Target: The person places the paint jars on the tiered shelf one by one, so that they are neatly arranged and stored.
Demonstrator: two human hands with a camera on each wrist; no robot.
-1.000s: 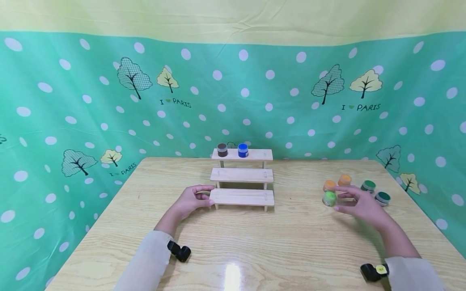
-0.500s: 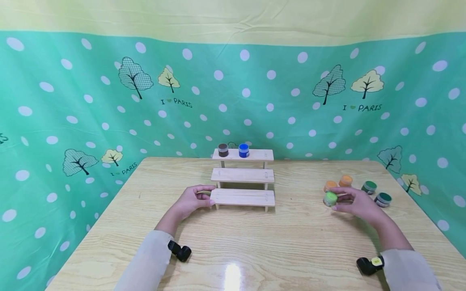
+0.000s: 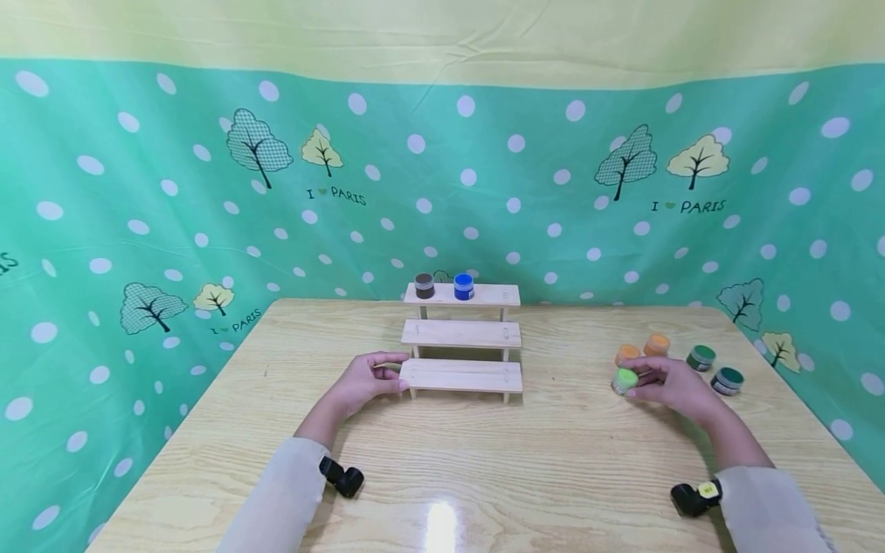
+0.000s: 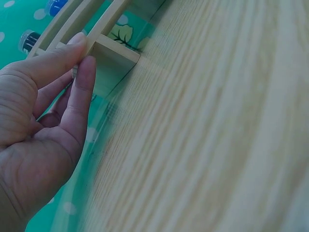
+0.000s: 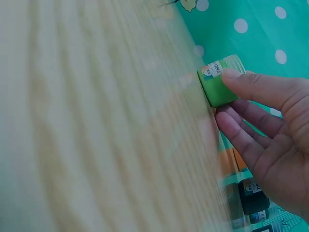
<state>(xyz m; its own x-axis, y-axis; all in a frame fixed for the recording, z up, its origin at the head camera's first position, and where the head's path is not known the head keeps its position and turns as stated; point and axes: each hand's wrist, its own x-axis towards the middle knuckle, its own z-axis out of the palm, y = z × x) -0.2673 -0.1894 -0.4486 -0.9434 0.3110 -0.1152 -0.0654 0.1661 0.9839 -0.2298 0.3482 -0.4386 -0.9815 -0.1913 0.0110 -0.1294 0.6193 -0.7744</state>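
Observation:
A three-step wooden display stand [image 3: 460, 333] stands at the table's back middle. My left hand [image 3: 362, 384] grips the left end of its lowest shelf [image 3: 459, 375]; in the left wrist view, thumb and forefinger meet at that end. On the top shelf are a dark brown paint jar [image 3: 424, 286] and a blue paint jar [image 3: 463, 287]. Toward the right, my right hand [image 3: 674, 385] pinches a light green paint jar [image 3: 624, 382] between thumb and fingers. The right wrist view shows this green jar [image 5: 217, 83] with the thumb across its label; whether its base touches the table I cannot tell.
Behind the right hand sit two orange paint jars [image 3: 657, 345]. Two dark green jars [image 3: 701, 357] stand to its right. A green dotted curtain [image 3: 553, 192] hangs behind the wooden table [image 3: 512, 468], close to the stand's back.
My right hand has closed in on the light green jar and pinches it. Hand and jar have shifted slightly left and nearer. The left hand keeps its hold on the shelf end.

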